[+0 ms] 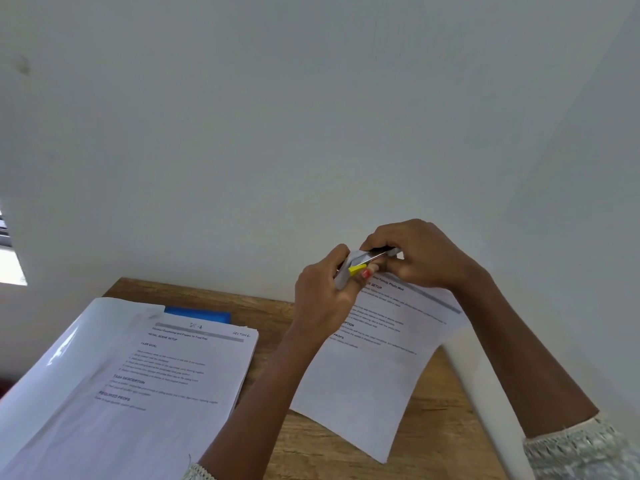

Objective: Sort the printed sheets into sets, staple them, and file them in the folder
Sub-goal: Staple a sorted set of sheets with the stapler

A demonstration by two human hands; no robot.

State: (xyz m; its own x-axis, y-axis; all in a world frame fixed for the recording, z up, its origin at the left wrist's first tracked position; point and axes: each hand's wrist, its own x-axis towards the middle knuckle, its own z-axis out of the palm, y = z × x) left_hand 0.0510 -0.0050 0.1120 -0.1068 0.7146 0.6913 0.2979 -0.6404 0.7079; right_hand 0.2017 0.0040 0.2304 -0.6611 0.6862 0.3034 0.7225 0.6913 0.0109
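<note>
The work looks to be at the stapling step. A small grey stapler (360,264) with a yellow part sits at the top corner of a printed set (374,368), and both hands hold it there. The left hand (323,296) has its fingers curled around the near end of the stapler's body. The right hand (420,258) has its fingers bent over the far end and grips it from above. The corner of the paper is hidden between the hands, so it is not possible to tell whether a staple has gone through yet. This set is held up by its top edge, close to the pale wall (311,116), and slopes down toward the wooden tabletop (273,308); whether its lower edge touches the wood is unclear. To the left, well apart from the hands, a thicker stack of printed sheets (166,372) lies on what seems to be the opened folder (69,344), a glossy white cover that shows beyond the stack's left side. A blue object (197,314) peeks out from behind the top of the stack. No staple is visible on that stack, so I cannot tell whether it holds finished sets or sheets waiting to be sorted. At the least, the set in hand has yet to be filed in the folder.
</note>
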